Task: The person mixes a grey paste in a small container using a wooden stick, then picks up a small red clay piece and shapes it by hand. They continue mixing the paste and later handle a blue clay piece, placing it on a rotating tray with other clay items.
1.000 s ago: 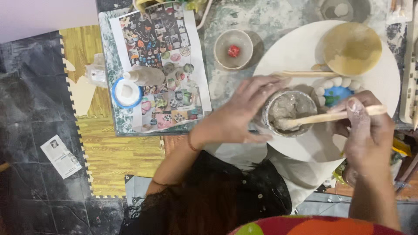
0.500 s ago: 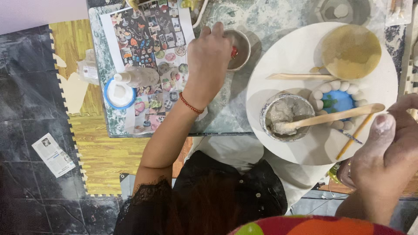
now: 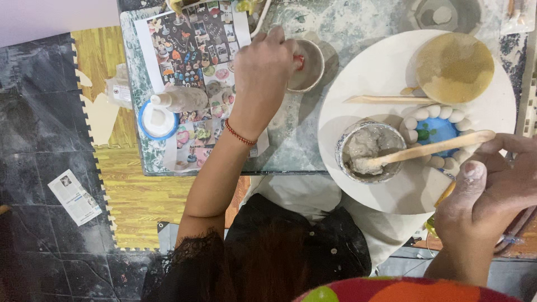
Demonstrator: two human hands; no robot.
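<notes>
The left hand [image 3: 263,67] dips fingers into the small bowl [image 3: 307,64], grip holding nothing visible; it could tip. The right hand [image 3: 492,190] pinches the wooden stick [image 3: 430,150], which may lever the clay cup [image 3: 370,151] over.

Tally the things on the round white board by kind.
Round tan sponge disc: 1
Small grey bowl of clay slip: 1
Long wooden sticks: 2
Blue clay piece ringed with white balls: 1
Total: 5

Printed sheet [image 3: 196,61] of many small coloured pictures lies flat on desk [image 3: 335,33], upper left; small white leaflet [image 3: 74,197] with grey print lies tilted on dark floor [image 3: 33,140], lower left.
</notes>
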